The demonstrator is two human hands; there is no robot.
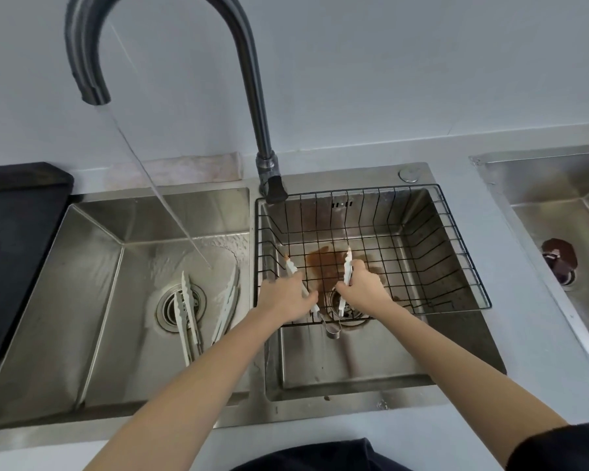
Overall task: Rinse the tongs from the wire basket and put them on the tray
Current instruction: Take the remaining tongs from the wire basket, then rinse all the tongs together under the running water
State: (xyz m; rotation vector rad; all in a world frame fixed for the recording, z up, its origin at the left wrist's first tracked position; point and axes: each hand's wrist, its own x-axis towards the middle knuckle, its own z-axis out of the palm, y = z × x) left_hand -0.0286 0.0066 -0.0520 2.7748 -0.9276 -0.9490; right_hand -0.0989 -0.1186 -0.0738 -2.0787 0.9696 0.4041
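Observation:
A black wire basket (354, 189) sits in the right basin over a brown stain. Inside it lies one pair of white-tipped metal tongs (347, 268), its arms spread wide and its hinge toward me. My left hand (283, 297) grips the left arm and my right hand (364, 287) grips the right arm. Two more tongs lie in the left basin, one across the drain (186, 314) and one just right of it (228, 300). The black tray (17, 232) rests on the counter at the far left.
The tall dark faucet (252, 96) is swung over the left basin, with a water stream (170, 205) running into it. A second steel sink (558, 212) at the far right holds a dark drain stopper (558, 260).

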